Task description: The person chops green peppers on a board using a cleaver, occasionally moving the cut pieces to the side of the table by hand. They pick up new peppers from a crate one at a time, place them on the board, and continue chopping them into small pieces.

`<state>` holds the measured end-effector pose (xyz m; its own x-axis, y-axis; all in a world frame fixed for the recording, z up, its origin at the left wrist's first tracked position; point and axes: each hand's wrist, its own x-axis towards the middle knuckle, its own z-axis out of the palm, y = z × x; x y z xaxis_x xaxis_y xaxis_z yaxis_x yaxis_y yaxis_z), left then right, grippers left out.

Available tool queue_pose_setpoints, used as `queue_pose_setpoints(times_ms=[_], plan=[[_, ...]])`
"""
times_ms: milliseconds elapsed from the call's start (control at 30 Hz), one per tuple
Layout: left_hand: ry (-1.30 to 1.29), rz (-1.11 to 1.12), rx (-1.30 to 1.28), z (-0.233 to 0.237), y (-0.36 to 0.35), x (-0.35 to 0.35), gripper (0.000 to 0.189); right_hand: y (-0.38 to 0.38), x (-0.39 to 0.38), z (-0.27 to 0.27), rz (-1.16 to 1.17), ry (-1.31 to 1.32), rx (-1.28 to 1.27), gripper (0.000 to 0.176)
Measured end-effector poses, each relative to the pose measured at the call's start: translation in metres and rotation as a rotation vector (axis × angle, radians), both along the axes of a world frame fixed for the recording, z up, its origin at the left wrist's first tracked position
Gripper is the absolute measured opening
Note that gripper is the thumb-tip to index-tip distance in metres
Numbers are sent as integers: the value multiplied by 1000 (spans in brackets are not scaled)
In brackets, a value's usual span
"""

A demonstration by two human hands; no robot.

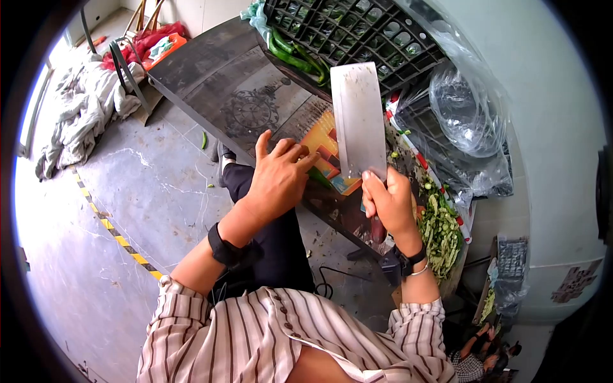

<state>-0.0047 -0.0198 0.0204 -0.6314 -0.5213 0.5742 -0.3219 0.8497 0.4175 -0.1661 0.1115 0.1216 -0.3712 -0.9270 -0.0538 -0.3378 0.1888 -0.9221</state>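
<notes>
Head view: the right hand [393,203] clasped a cleaver [359,115] by its handle, likely for control. Apart from it, the left hand [280,175] held a green pepper [320,178] on the table [198,70], seemingly steadying it.

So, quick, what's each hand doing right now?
Left hand: fingers partly curled at a green pepper; can't tell if its grip is closed.
Right hand: closed, holding a cleaver.

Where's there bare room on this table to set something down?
The table looks bare at its left end, beyond the left hand, around the ornate print. It's crowded by the crate, cleaver and chopped green pieces.
</notes>
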Motion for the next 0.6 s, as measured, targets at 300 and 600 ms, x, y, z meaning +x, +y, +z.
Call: queue_pose_setpoints(times_ms=[300,600], plan=[[77,-74,13,1,-3,-6,20,35,-5,-22,-148,-250,37,19],[144,-49,26,-4,11,-1,18,40,-5,-30,-115,-182,98,20]])
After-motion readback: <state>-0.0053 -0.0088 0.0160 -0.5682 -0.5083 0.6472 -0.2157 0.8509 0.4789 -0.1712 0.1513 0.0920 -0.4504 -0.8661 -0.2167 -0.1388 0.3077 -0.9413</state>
